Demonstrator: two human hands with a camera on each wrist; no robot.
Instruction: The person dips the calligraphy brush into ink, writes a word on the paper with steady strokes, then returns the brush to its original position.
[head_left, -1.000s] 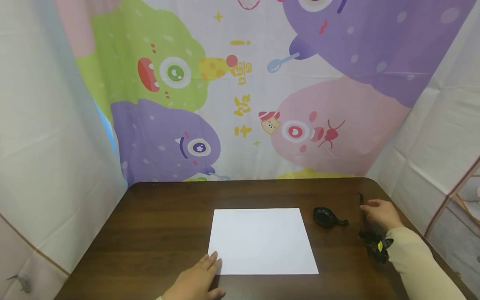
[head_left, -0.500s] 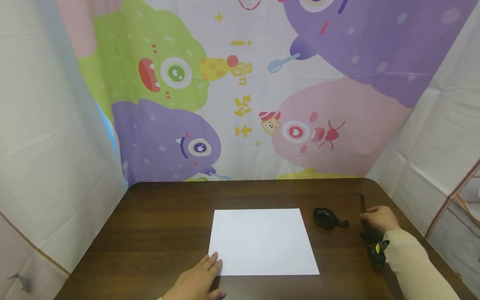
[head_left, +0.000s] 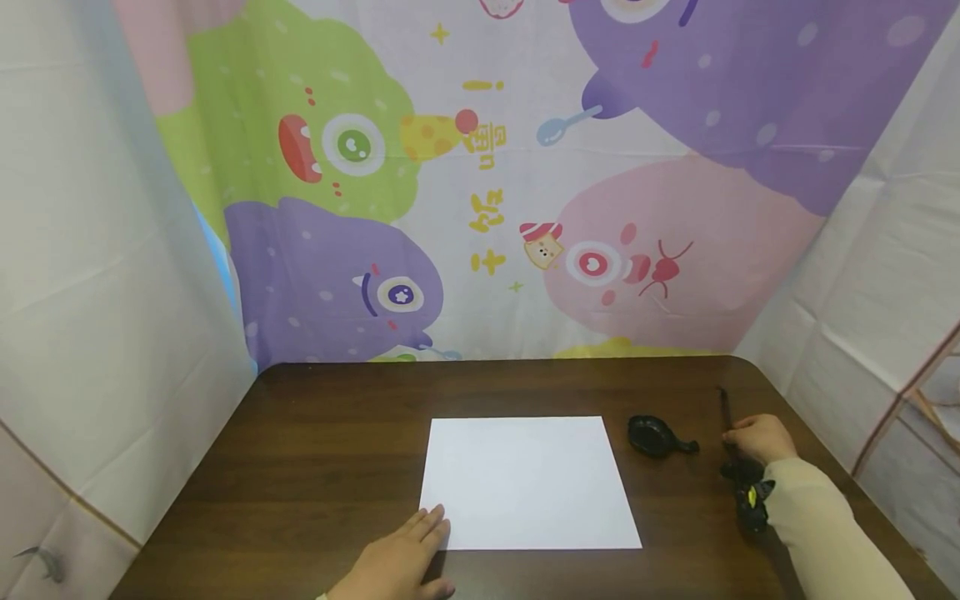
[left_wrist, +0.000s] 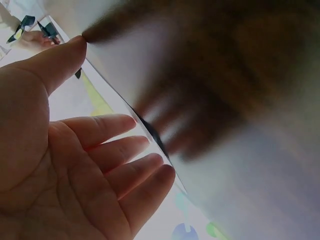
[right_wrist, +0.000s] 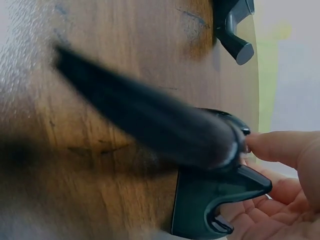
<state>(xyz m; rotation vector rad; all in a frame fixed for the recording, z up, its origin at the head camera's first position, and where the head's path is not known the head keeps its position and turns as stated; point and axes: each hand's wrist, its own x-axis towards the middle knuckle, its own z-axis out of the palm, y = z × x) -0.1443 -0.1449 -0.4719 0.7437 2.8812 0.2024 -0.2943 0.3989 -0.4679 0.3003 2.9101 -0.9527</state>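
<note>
My right hand (head_left: 763,438) pinches a calligraphy brush by its slim dark handle (head_left: 724,410) at the table's right side. In the right wrist view the dark bristles (right_wrist: 140,112) reach toward the camera, and my thumb is at the base of the brush head. The brush lies over a dark green, notched brush rest (right_wrist: 200,205), partly hidden behind it. My left hand (head_left: 393,554) lies flat, fingertips on the lower left corner of a blank white sheet of paper (head_left: 532,483). Its fingers (left_wrist: 120,150) are straight in the left wrist view.
Between the paper and my right hand sits a small black ink dish (head_left: 654,436) with a short handle. The brown wooden table (head_left: 300,467) runs back to a cartoon-printed curtain (head_left: 487,317), with white cloth hanging at both sides.
My right hand has drawn slightly nearer to me along the brush handle, its fingers closing on it. The left hand stays at the paper's corner.
</note>
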